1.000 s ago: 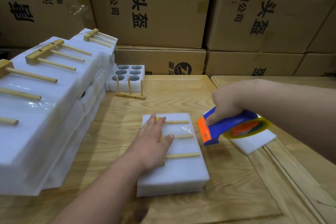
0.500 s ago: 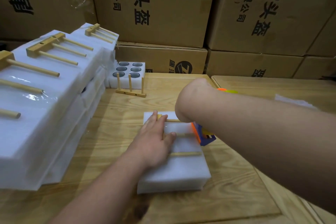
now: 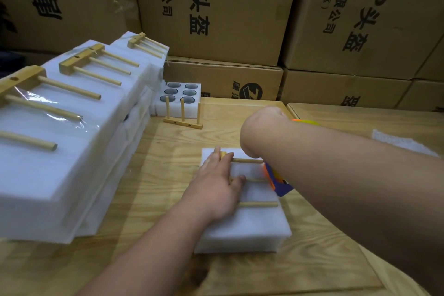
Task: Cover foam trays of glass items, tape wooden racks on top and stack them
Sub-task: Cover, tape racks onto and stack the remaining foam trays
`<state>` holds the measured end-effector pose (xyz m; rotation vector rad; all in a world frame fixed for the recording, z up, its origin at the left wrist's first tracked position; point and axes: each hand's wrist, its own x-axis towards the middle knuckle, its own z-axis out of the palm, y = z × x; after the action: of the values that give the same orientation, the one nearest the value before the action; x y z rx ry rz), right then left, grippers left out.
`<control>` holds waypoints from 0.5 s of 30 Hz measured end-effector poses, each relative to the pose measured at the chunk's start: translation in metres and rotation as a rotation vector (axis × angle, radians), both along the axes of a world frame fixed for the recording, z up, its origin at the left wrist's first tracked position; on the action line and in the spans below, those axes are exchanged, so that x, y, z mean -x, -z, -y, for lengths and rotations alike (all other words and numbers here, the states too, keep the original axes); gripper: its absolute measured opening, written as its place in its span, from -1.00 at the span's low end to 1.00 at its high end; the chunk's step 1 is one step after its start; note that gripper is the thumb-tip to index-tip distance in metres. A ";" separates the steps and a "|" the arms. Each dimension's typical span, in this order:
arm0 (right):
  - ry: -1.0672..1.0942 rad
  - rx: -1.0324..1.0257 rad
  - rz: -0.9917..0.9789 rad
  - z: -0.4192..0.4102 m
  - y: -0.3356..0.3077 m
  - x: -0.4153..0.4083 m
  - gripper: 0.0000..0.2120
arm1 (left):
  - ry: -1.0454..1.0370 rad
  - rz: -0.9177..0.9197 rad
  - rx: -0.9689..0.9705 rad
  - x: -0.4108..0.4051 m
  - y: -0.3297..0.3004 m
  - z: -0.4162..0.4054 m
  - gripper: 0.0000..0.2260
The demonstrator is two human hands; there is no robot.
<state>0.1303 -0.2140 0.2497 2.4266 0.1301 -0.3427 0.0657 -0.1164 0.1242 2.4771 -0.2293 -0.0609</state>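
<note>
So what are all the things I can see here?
Foam tray: one, white, covered, table centre.
Wooden rack: one, tan, lying on that tray.
Tape dispenser: one, blue and orange, at the tray's right edge.
Stacked trays: white pile, left, racks taped on top.
Open tray: one, white, six dark holes, at the back.
Standing rack: one, tan, before the open tray.
Foam sheet: one, white, right.
Cardboard boxes: several, brown, behind.
Table: wooden.
Left hand: flat on the rack.
Right hand: fingers hidden.

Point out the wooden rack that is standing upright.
The rack in front of the open tray of glasses: its pegs point up. The others lie flat on foam.
</note>
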 end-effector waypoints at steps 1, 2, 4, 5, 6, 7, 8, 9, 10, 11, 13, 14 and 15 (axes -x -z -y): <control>-0.002 0.003 -0.004 -0.001 0.000 0.000 -0.77 | 0.002 0.002 -0.002 0.000 0.000 0.000 -0.41; -0.003 0.001 -0.008 -0.002 0.000 0.000 -0.79 | 0.003 0.003 -0.003 0.000 -0.001 0.000 -0.41; -0.001 0.002 -0.012 -0.003 0.000 0.000 -0.80 | 0.003 0.002 -0.004 0.000 -0.002 0.001 -0.41; -0.004 0.005 -0.014 -0.003 0.000 0.000 -0.80 | 0.003 0.001 -0.005 0.000 -0.002 0.001 -0.41; -0.004 0.008 -0.018 -0.003 0.001 0.001 -0.80 | 0.003 0.001 -0.006 0.001 -0.002 0.001 -0.41; -0.001 0.011 -0.025 -0.004 0.001 0.001 -0.80 | 0.002 0.002 -0.004 0.001 -0.002 0.002 -0.41; 0.004 0.014 -0.035 -0.006 0.001 0.001 -0.81 | 0.001 0.003 -0.002 0.001 -0.002 0.002 -0.41; 0.009 0.020 -0.044 -0.007 0.002 0.001 -0.83 | 0.001 0.003 0.000 0.001 -0.002 0.002 -0.42; 0.011 0.024 -0.048 -0.009 0.003 0.001 -0.84 | 0.002 0.004 0.001 0.002 -0.002 0.002 -0.42; 0.014 0.025 -0.050 -0.009 0.003 0.000 -0.84 | 0.004 0.005 -0.001 0.001 -0.002 0.002 -0.42; 0.021 0.019 -0.051 -0.008 0.003 -0.001 -0.84 | 0.004 0.000 -0.008 0.001 -0.003 0.002 -0.42; 0.019 0.019 -0.041 -0.006 0.003 -0.002 -0.83 | 0.002 -0.003 -0.013 0.001 -0.004 0.002 -0.42; 0.022 0.022 -0.031 -0.004 0.004 -0.003 -0.81 | 0.000 -0.004 -0.019 0.001 -0.004 0.002 -0.41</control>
<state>0.1329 -0.2104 0.2460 2.4033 0.1129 -0.3896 0.0644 -0.1186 0.1280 2.4954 -0.2279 -0.0683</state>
